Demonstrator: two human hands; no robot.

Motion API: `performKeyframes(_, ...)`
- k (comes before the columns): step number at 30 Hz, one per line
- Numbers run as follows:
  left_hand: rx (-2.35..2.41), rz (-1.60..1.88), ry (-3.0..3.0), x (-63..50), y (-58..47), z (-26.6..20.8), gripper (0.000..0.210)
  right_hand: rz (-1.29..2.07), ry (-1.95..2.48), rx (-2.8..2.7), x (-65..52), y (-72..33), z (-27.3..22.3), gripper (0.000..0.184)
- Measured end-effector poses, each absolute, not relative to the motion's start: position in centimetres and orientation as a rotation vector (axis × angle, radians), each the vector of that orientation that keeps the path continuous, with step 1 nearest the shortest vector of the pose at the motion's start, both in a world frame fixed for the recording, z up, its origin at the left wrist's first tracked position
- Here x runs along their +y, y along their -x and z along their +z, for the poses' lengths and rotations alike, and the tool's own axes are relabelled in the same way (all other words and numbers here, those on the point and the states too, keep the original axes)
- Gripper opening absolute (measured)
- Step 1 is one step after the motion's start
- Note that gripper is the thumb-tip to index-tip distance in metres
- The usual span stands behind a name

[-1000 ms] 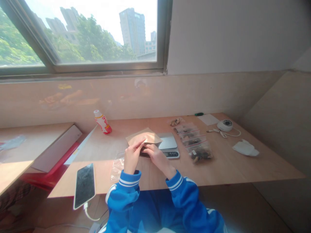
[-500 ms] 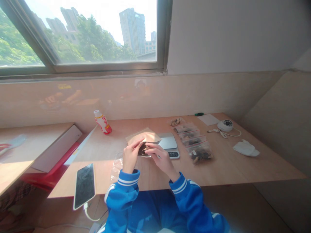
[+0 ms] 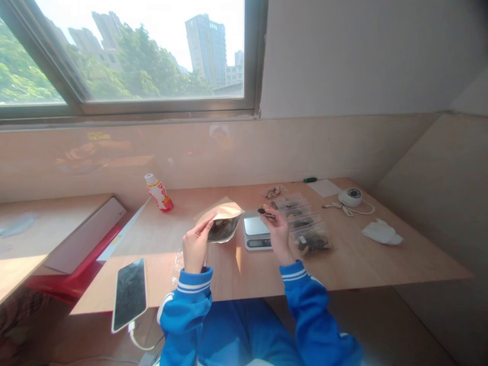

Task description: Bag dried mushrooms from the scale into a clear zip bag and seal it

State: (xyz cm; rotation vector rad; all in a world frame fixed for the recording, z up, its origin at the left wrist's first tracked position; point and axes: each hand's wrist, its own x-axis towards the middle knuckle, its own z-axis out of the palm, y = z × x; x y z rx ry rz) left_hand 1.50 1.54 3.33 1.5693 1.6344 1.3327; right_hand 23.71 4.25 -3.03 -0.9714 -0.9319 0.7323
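My left hand (image 3: 196, 244) pinches the edge of a brown paper pouch (image 3: 229, 209) with a see-through front, dark contents showing inside. A small dark brown piece, seemingly a dried mushroom (image 3: 266, 212), is held between the fingertips of my right hand (image 3: 279, 234). That hand is raised at the right side of a white kitchen scale (image 3: 252, 246) with a silver plate. Several clear zip bags (image 3: 310, 236) of similar dark pieces lie in a row beyond my right hand. A crumpled clear plastic bag (image 3: 177, 264) lies by my left wrist, partly hidden.
On the left stand a red-and-white bottle (image 3: 159, 193) and, at the table edge, a phone (image 3: 130, 292) with a cable. To the right lie a white round camera (image 3: 349, 197) with wires, white crumpled tissue (image 3: 382, 232), paper (image 3: 324, 188) and a green-handled tool (image 3: 310, 180).
My hands have parted. The right has moved away from the pouch to the right with the dark piece, uncovering the scale. The left has moved slightly left, with the pouch's clear front now more visible.
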Motion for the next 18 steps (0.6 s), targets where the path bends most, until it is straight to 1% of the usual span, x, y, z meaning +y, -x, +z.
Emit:
performKeyframes(5,1.673,1.351,-1.529,1.3,-1.2,3.3,0.033,0.708,1.147,-1.191,7.8,-25.4,-5.8,0.027)
performKeyframes(11,1.657,1.336,-1.528,1.2,-1.2,3.2,0.033,0.776,1.181,-1.388,8.7,-25.3,-6.8,0.019)
performKeyframes(14,1.653,1.342,-1.540,1.2,-1.1,3.1,0.033,0.772,1.193,-1.428,8.6,-25.7,-7.0,0.021)
performKeyframes(18,1.657,1.321,-1.552,1.2,-1.2,2.9,0.032,0.758,1.206,-1.467,9.0,-26.6,-7.3,0.029)
